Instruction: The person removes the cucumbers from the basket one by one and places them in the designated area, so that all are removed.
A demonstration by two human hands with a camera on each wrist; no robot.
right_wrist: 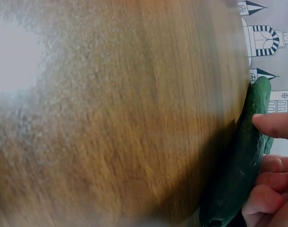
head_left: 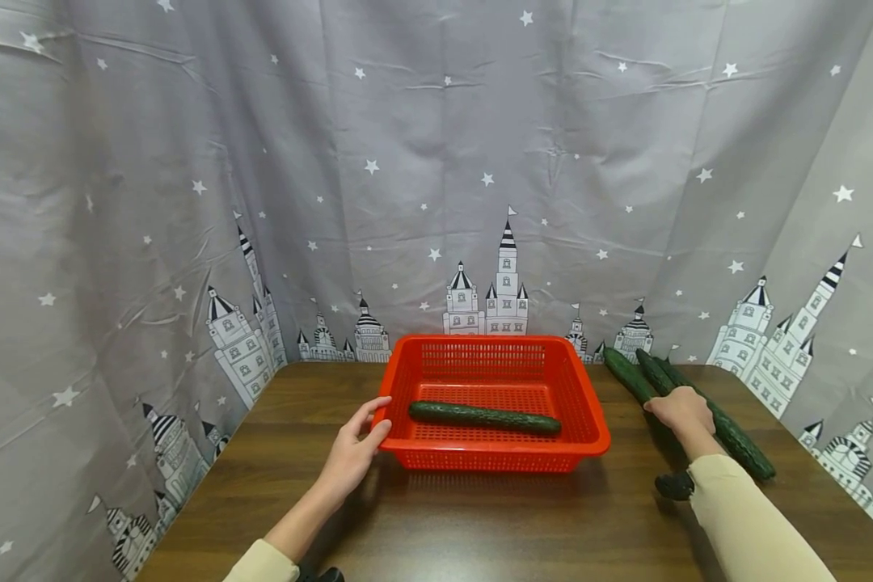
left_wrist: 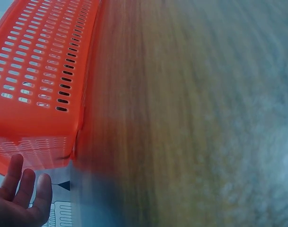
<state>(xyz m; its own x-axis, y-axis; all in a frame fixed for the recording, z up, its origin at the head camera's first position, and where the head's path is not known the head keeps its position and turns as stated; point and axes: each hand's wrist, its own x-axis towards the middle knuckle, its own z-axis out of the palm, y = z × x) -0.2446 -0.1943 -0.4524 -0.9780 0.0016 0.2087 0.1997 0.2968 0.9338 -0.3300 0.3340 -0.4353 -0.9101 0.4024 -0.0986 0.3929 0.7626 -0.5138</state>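
A red plastic basket [head_left: 495, 457] with slotted walls stands on the table, and one dark green cucumber [head_left: 483, 416] lies crosswise inside it. My left hand [head_left: 352, 444] is at the basket's left side, thumb and forefinger touching the rim near the front corner. Three of its fingers [left_wrist: 42, 191] stretch out loosely beside the basket's outer wall in the left wrist view. Over on the right, my right hand [head_left: 684, 411] grips the leftmost cucumber [right_wrist: 240, 165] of a group, its fingers on both sides of it. Two more cucumbers [head_left: 745, 449] lie alongside, partly hidden by that hand.
Brown wood-patterned table [head_left: 495, 525] spreads in front of and around the basket. Behind it and along both sides hangs a grey curtain [head_left: 407, 202] printed with stars and castles, close to the table's far edge.
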